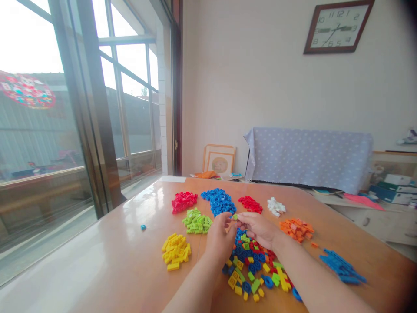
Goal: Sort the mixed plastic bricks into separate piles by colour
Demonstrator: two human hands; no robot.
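My right hand pinches a small light-green toy brick between thumb and fingertips. Close beside it, my left hand has its fingers curled together; whatever they hold, if anything, is hidden. Both hands are raised over a mixed pile of toy bricks in blue, green, yellow and red, with some round blue pieces in it. Just beyond the fingertips lies a heap of blue bricks. A light-green heap is to the left of my left hand.
Around these lie yellow bricks, two red heaps, white bricks, orange bricks and long blue pieces. One small blue piece sits alone at the left of the wooden table. A window wall borders the left side.
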